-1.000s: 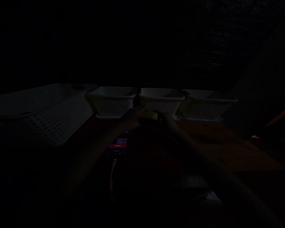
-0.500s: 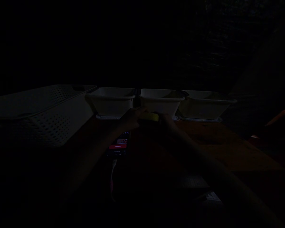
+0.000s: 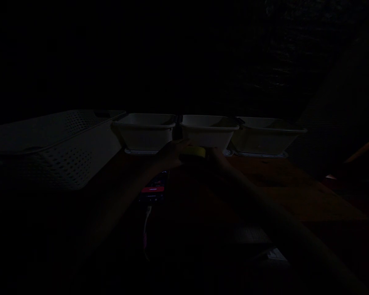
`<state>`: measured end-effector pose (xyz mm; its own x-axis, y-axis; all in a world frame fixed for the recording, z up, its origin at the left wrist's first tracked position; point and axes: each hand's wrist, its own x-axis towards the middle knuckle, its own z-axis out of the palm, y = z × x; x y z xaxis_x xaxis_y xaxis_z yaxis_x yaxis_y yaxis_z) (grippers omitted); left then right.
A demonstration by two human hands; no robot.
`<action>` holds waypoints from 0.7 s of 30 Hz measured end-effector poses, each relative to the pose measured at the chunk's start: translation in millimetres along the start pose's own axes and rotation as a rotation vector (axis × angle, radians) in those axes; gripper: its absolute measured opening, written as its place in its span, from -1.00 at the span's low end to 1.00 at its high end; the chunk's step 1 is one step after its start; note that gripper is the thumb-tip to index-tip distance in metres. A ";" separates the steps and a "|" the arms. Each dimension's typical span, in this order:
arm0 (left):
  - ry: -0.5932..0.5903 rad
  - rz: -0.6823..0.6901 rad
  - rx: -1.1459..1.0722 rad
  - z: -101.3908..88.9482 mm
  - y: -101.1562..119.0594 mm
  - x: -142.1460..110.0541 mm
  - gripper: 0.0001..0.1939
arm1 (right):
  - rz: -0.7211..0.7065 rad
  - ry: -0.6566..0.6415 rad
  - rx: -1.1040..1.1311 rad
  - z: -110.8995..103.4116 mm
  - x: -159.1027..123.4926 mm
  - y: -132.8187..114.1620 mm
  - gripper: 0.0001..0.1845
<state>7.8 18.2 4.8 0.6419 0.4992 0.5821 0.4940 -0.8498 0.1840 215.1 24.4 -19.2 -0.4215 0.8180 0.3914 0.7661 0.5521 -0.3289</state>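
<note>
The view is very dark. Between my two hands is a small, rounded yellow object [image 3: 193,152]; its exact kind is too dim to tell. My left hand [image 3: 173,152] closes on its left side, with the thumb side uppermost. At the other side my right hand [image 3: 217,156] is closed against it, most of its fingers lost in shadow. A lit phone [image 3: 153,190] lies on the wooden table [image 3: 283,176] below my left forearm, which covers part of it. A pale charging cable [image 3: 146,225] runs from the phone's near end.
Three pale rectangular tubs stand in a row beyond my hands: a left tub [image 3: 147,137], a middle tub [image 3: 207,133] and a right tub [image 3: 264,141]. A large perforated basket [image 3: 101,143] is at the left. Something whitish [image 3: 276,254] lies near my right forearm.
Both hands stay in nearly the same place around the yellow object, with only slight shifts of the right fingers. The phone's screen has dimmed in part.
</note>
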 end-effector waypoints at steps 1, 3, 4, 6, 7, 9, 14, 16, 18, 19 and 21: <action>-0.004 0.002 0.000 0.0 -0.1 0.1 -0.57 | -0.002 -0.003 -0.004 0.2 0.1 0.4 -0.58; -0.010 0.002 0.003 0.1 0.0 0.3 -0.58 | 0.009 -0.015 -0.015 0.9 0.1 1.5 -0.61; -0.011 0.003 0.005 0.2 0.0 0.4 -0.58 | 0.015 -0.019 -0.017 1.3 0.0 2.0 -0.62; -0.007 0.007 0.014 0.7 -0.2 0.5 -0.57 | 0.010 -0.016 -0.001 1.9 -0.4 2.9 -0.62; -0.004 0.009 0.018 1.2 -0.4 0.5 -0.57 | 0.002 -0.007 0.015 2.0 -0.7 3.0 -0.61; 0.009 0.016 0.026 2.3 -1.0 0.2 -0.59 | -0.016 0.007 0.048 1.6 -1.4 2.3 -0.57; 0.006 0.004 0.043 4.0 -2.6 0.0 -0.60 | -0.018 0.001 0.043 0.5 -1.5 -0.2 -0.56; -0.001 0.007 0.044 3.7 -3.1 0.1 -0.60 | -0.031 0.006 0.043 1.9 -0.3 1.4 -0.57; -0.008 0.025 0.034 2.9 -2.8 0.1 -0.60 | -0.036 -0.003 0.043 3.8 0.9 4.0 -0.54; -0.014 0.032 0.024 2.4 -2.1 0.0 -0.60 | -0.027 -0.005 0.039 4.6 1.3 5.2 -0.53; -0.022 0.027 0.007 1.4 0.3 -0.2 -0.59 | 0.010 0.001 0.020 5.3 1.3 6.7 -0.52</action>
<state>8.7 18.1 3.7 0.6675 0.4798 0.5694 0.4805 -0.8617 0.1630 217.1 30.0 -25.4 -0.4135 0.8233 0.3888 0.7605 0.5471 -0.3497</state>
